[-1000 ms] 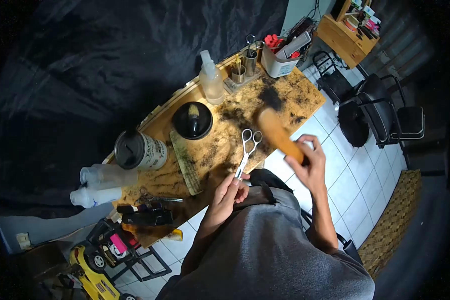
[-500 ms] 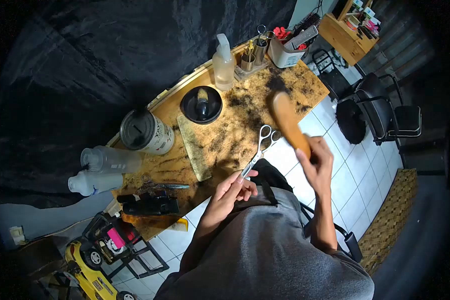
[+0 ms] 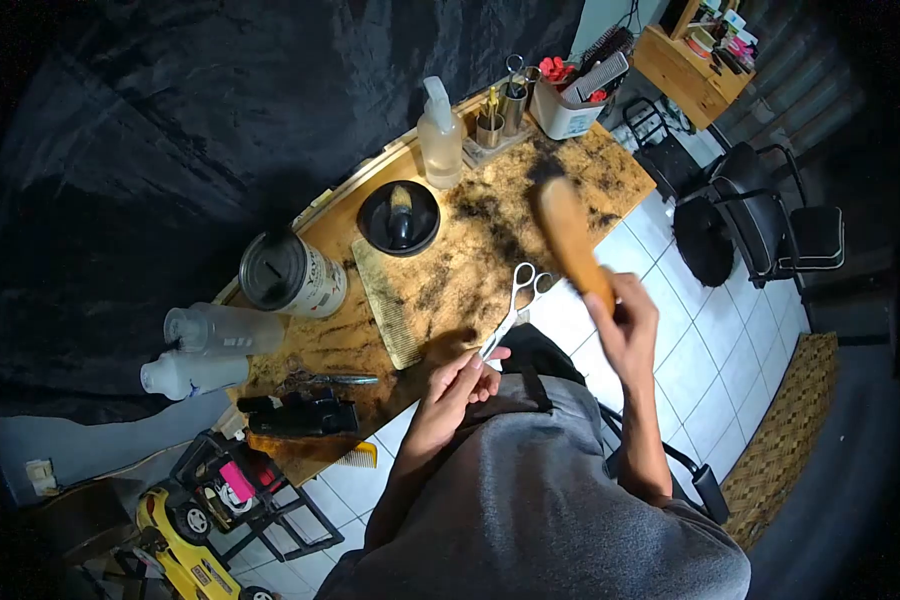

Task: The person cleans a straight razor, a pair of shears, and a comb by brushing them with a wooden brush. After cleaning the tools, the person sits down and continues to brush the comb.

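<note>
Silver scissors (image 3: 511,318) are pinched by the blades in my left hand (image 3: 456,392), their finger rings pointing up over the front edge of the wooden table (image 3: 470,260). My right hand (image 3: 628,325) is wrapped round the handle of a wooden brush (image 3: 568,232), which is slightly blurred and tilted up to the left above the table's right part. Dark hair clippings lie scattered under the brush. A pale comb (image 3: 388,310) rests on the table left of the scissors, and a black bowl (image 3: 378,215) with a shaving brush (image 3: 401,215) stands behind it.
A spray bottle (image 3: 440,140), metal cups (image 3: 490,130) and a white tub of combs (image 3: 564,112) line the back edge. At left are a large can (image 3: 295,277), two bottles (image 3: 195,374) and a black clipper (image 3: 315,416). Black chairs (image 3: 760,215) stand on the tiled floor at right.
The brush and my right hand have shifted slightly left. My left hand keeps its hold on the scissors, and the view has moved a little.
</note>
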A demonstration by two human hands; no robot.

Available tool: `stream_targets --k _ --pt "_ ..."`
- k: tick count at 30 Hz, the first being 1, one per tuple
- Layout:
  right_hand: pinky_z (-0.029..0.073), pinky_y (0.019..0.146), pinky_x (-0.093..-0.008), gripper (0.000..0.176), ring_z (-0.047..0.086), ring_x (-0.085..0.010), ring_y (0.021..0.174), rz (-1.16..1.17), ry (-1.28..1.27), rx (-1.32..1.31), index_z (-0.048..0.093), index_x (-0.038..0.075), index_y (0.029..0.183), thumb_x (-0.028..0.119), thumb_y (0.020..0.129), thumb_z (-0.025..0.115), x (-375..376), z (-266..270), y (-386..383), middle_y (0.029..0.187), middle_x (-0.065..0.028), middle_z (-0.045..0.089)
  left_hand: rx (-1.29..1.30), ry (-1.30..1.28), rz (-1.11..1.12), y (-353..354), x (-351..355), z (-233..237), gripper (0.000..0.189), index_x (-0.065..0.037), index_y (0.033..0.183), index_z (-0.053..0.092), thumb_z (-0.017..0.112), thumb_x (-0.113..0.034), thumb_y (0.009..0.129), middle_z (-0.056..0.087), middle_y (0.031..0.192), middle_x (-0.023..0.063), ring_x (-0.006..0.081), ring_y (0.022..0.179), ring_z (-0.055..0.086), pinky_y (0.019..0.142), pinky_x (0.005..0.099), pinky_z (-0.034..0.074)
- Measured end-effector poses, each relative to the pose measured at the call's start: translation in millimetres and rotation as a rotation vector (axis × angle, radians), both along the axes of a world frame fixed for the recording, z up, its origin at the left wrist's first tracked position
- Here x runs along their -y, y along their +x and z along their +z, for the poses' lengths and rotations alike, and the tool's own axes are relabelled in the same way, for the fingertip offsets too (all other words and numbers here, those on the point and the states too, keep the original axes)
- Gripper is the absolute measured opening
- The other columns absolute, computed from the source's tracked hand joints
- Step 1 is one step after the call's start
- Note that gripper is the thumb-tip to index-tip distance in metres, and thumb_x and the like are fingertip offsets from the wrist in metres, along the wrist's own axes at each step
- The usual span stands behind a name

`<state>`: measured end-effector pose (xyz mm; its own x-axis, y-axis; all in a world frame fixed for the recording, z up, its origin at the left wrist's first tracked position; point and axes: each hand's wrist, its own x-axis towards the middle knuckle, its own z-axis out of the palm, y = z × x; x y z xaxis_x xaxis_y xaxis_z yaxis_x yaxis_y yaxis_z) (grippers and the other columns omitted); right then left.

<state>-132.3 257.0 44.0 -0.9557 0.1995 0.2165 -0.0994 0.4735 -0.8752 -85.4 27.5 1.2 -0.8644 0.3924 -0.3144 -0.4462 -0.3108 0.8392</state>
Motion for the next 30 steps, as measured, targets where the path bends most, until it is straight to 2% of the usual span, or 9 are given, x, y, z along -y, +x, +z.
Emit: stream_targets --k 4,5,10,13,16,24,26,28,30 --pt "0.048 0.063 -0.0322 0.041 0.06 -0.0215 0.072 0.537 0.038 0.072 0.069 -0.002 0.096 0.031 0.073 0.077 16.4 8.1 11.9 0.081 -0.012 0.065 -0.024 0.022 0.137 -3.5 -12.9 -9.0 0.029 -0.001 0.089 0.057 0.042 -0.023 0.1 0.055 0.078 -0.0007 0.0044 0.066 0.045 0.059 0.0188 0.036" --pt "0.048 0.063 -0.0322 0.041 0.06 -0.0215 0.072 0.534 0.037 0.068 0.069 -0.002 0.096 0.031 0.073 0.077 14.2 3.1 9.0 0.081 -0.012 0.065 -0.096 -0.07 0.121 -7.7 -12.5 -11.3 0.028 0.0 0.094 0.059 0.042 -0.022 0.1 0.055 0.078 -0.0008 0.0041 0.066 0.045 0.058 0.0185 0.036" --pt "0.048 0.06 -0.0321 0.036 0.061 -0.0216 0.069 -0.055 0.235 -0.012 0.066 -0.006 0.093 0.026 0.078 0.074 -11.0 -10.7 -22.2 0.08 -0.0154 0.062 -0.185 -0.155 0.008 -27.0 -17.4 7.1 0.032 0.0 0.126 0.054 0.043 -0.016 0.1 0.053 0.079 -0.0018 0.003 0.066 0.043 0.057 0.0163 0.035" --pt "0.045 0.053 -0.0268 0.029 0.057 -0.0153 0.063 -0.184 0.052 0.047 0.063 -0.005 0.094 0.024 0.087 0.065 -25.3 -8.0 -36.3 0.074 -0.0104 0.059 -0.135 -0.097 -0.084 -30.4 -28.8 6.3 0.035 0.004 0.129 0.048 0.039 -0.014 0.1 0.052 0.08 0.0009 0.0041 0.067 0.041 0.059 0.0171 0.034" --pt "0.032 0.04 -0.0195 0.026 0.042 -0.0037 0.045 -0.007 -0.649 0.33 0.053 0.003 0.105 0.027 0.095 0.052 -32.4 -5.1 -33.6 0.062 0.0032 0.051 -0.152 -0.128 -0.073 -35.2 -38.1 7.1 0.036 0.003 0.132 0.045 0.04 -0.011 0.1 0.054 0.083 0.0025 0.0042 0.068 0.043 0.061 0.0176 0.037" --pt "0.035 0.035 -0.019 0.016 0.044 -0.0054 0.043 0.168 -0.974 0.365 0.049 -0.003 0.102 0.003 0.088 0.048 -22.9 -8.3 -59.2 0.097 -0.0142 0.064 -0.44 -0.571 -0.058 -50.0 -60.1 11.3 0.032 -0.001 0.125 0.055 0.053 -0.006 0.093 0.068 0.089 0.0064 0.0078 0.071 0.059 0.065 0.0198 0.048" --pt "0.036 0.034 -0.0188 0.018 0.045 -0.0053 0.042 0.224 -1.079 0.363 0.047 -0.003 0.101 -0.001 0.084 0.043 -30.4 -12.7 -66.7 0.101 -0.0189 0.063 -0.444 -0.542 -0.025 -55.3 -65.5 13.9 0.032 0.001 0.124 0.054 0.053 -0.004 0.093 0.067 0.089 0.0089 0.0089 0.068 0.058 0.061 0.0211 0.048" --pt "0.037 0.034 -0.0186 0.021 0.045 -0.0055 0.042 0.291 -1.158 0.391 0.045 -0.003 0.104 0.0 0.084 0.041 -36.7 -12.5 -73.7 0.103 -0.0197 0.063 -0.019 -0.138 -0.03 -59.2 -63.7 16.3 0.031 0.002 0.124 0.053 0.051 -0.006 0.094 0.063 0.088 0.0099 0.0092 0.067 0.056 0.057 0.0219 0.047" --pt "0.037 0.035 -0.019 0.028 0.045 -0.006 0.041 0.306 -1.189 0.43 0.043 -0.002 0.11 -0.004 0.082 0.037 -38.8 -9.0 -81.5 0.099 -0.0173 0.063 0.028 -0.059 -0.075 -66.6 -63.5 18.6 0.029 0.003 0.122 0.052 0.05 -0.008 0.095 0.062 0.089 0.0091 0.0091 0.069 0.055 0.058 0.0222 0.047"
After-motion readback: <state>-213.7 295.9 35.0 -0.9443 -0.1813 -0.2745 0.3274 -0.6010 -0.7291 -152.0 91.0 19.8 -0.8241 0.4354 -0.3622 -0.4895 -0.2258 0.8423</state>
